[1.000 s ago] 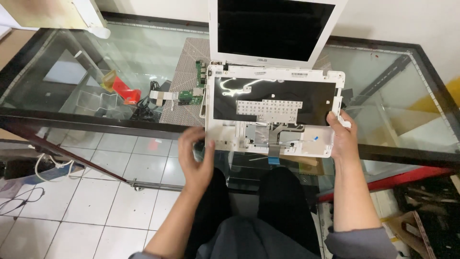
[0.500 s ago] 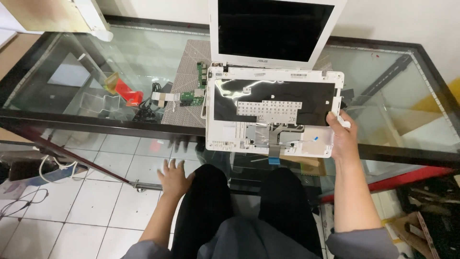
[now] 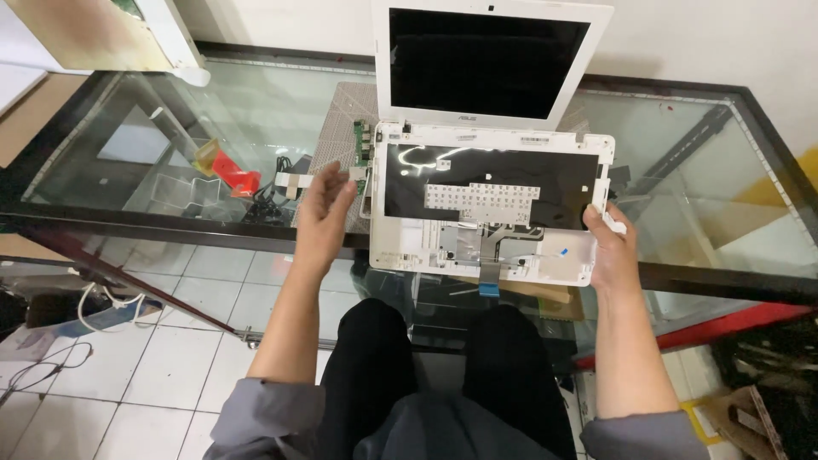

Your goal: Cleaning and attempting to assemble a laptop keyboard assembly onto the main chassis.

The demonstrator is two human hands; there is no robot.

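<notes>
white laptop (image 3: pixel 490 183) on glass table (image 3: pixel 170 128), long axis left-right, hinge far, lid up | right hand (image 3: pixel 612 247) grip on right edge | left hand (image 3: pixel 322 217) released, near left edge

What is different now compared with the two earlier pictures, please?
The left hand dropped from the laptop's front left corner to the lap, then rose again; now it hovers open beside the laptop's left edge, holding nothing. The right hand kept gripping the right edge. The laptop stayed put.
</notes>
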